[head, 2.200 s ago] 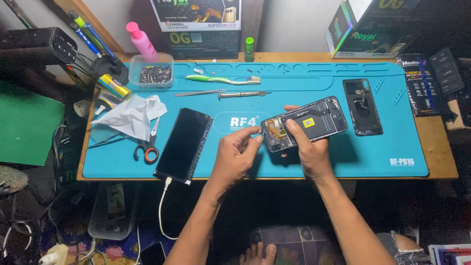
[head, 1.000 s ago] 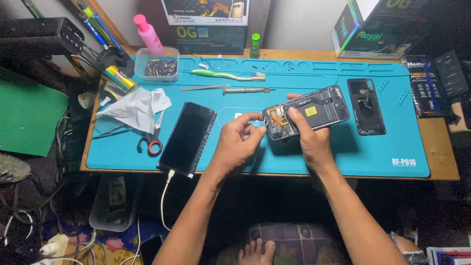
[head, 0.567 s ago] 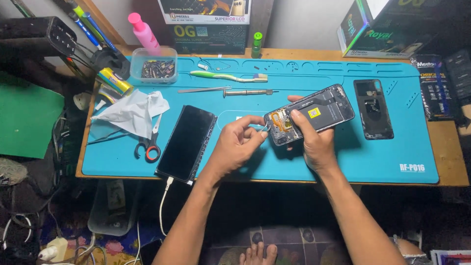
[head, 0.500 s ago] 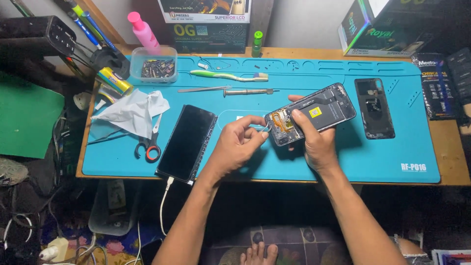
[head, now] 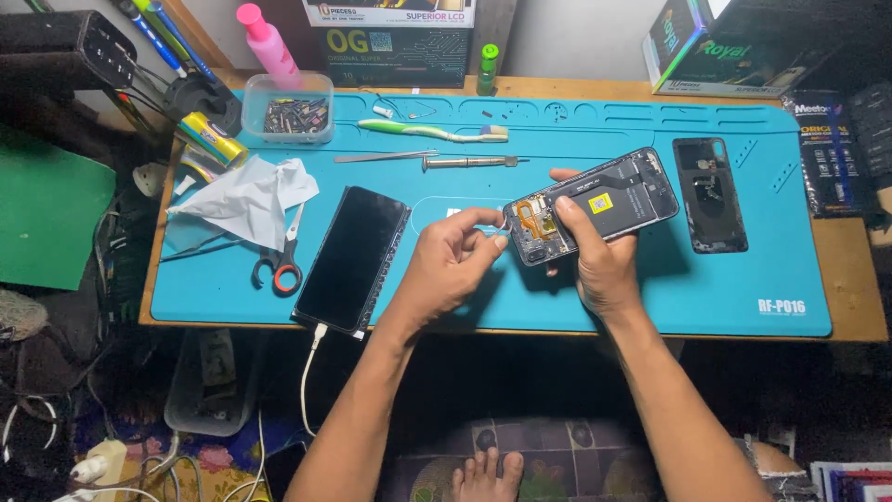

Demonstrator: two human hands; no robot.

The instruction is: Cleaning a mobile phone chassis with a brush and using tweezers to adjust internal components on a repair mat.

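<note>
1. A person sits at a wooden bench covered by a teal repair mat (head: pixel 743 279), seen from above by a head-worn camera, with both bare forearms reaching up into view.
2. The right hand (head: pixel 599 265) grips an opened smartphone (head: pixel 595 203) with its back removed, circuitry and an orange flex cable exposed. The thumb lies across the phone's top face and the fingers curl beneath, lifting it just above the mat.
3. The phone's long axis runs diagonally, its lower end pointing left toward the other hand, its upper end rising toward the right.
4. The left hand (head: pixel 446 270) sits just left of the phone's lower end. Its thumb and forefinger are pinched nearly closed beside that end; whether something small is held between them is too fine to tell.
5. The left hand is thus the nearer one to the exposed lower end, while the right hand only steadies the body.
6. A detached back cover (head: pixel 709 195) lies flat on the mat just right of the phone.
7. A dark display panel (head: pixel 353 256) lies left of the left hand, cable trailing off the bench edge.
8. Farther left: scissors (head: pixel 283 260) and crumpled tissue (head: pixel 243 200).
9. Along the top of the mat: a toothbrush (head: pixel 432 132), a screwdriver (head: pixel 469 163), tweezers (head: pixel 383 156) and a clear parts tub (head: pixel 286 107).
</note>
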